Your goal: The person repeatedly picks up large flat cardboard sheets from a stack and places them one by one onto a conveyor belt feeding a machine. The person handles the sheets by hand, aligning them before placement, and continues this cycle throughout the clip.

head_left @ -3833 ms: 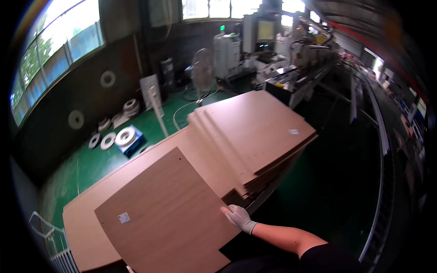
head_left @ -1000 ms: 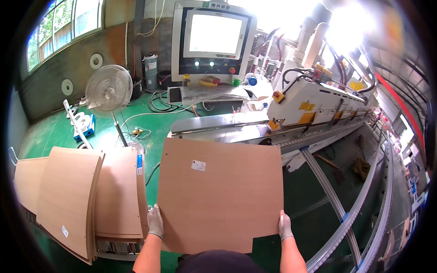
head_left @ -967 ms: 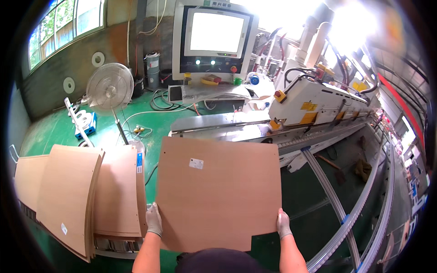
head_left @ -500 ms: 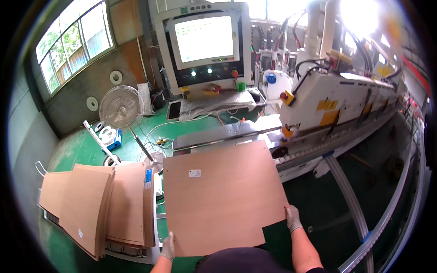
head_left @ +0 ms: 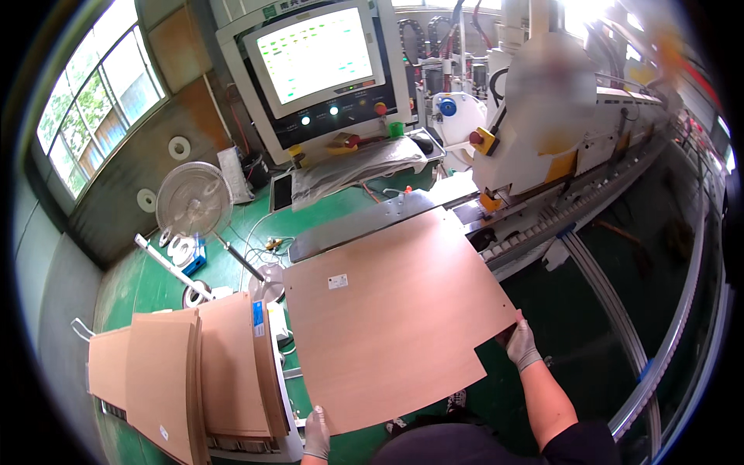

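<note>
A large light-brown wood panel (head_left: 387,325), notched at its near right corner and bearing a small white label, is held flat in front of me. My left hand (head_left: 316,435), in a pale glove, grips its near left corner. At the right edge, just beyond the notch, my gloved right hand (head_left: 524,346) holds on with some fingers hidden under the board. The far edge of the panel lies at the metal infeed table (head_left: 356,226) of the white machine (head_left: 535,132); whether it rests there I cannot tell.
Stacked brown panels (head_left: 232,364) stand on a support at the left. Behind them are a standing fan (head_left: 194,200) and loose cables on the green floor. A control console with a lit screen (head_left: 316,58) rises ahead. Metal rails (head_left: 612,291) run along the right.
The panel has turned slightly clockwise, its right side shifting nearer the machine's rail. Both hands moved along with it, still gripping. My view has tilted and shifted too.
</note>
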`<state>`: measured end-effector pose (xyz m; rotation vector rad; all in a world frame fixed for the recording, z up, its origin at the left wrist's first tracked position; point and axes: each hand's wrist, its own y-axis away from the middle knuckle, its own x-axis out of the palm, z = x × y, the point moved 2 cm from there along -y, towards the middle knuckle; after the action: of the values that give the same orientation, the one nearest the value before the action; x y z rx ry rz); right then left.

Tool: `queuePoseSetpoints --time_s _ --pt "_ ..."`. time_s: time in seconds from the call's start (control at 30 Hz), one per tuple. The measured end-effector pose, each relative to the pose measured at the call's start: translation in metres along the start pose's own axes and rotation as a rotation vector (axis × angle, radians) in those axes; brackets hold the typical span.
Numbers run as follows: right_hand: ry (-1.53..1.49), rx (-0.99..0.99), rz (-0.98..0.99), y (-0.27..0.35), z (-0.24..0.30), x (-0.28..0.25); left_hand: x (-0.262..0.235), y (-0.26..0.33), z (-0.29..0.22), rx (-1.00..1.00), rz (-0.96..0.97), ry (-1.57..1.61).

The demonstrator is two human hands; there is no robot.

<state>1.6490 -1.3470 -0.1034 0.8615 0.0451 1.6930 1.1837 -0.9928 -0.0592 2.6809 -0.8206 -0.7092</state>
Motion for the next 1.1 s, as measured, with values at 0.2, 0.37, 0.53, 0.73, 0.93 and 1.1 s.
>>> queuePoseSetpoints --time_s 0.2,0.37,0.53,0.73,0.93,1.1 --pt "-0.32 0.167 0.026 0.109 -0.054 0.028 0.0 -0.01 0.002 0.076 -0.008 -0.079" --pt "-0.316 0.078 0.017 0.115 -0.075 0.06 -0.002 -0.017 -0.012 0.048 -0.042 -0.125" --pt "-0.136 -0.144 -0.346 0.049 -0.119 0.018 0.029 -0.021 -0.011 -0.106 0.012 0.121" --pt "-0.526 0.033 -0.434 0.015 -0.06 -0.009 0.098 -0.031 -0.015 -0.146 0.124 0.098" --pt "-0.572 -0.019 -0.427 -0.008 0.008 -0.045 0.156 -0.035 -0.011 -0.144 0.229 0.03" --pt "-0.604 -0.07 -0.425 -0.043 0.042 -0.092 0.207 -0.058 0.006 -0.037 0.366 -0.062"
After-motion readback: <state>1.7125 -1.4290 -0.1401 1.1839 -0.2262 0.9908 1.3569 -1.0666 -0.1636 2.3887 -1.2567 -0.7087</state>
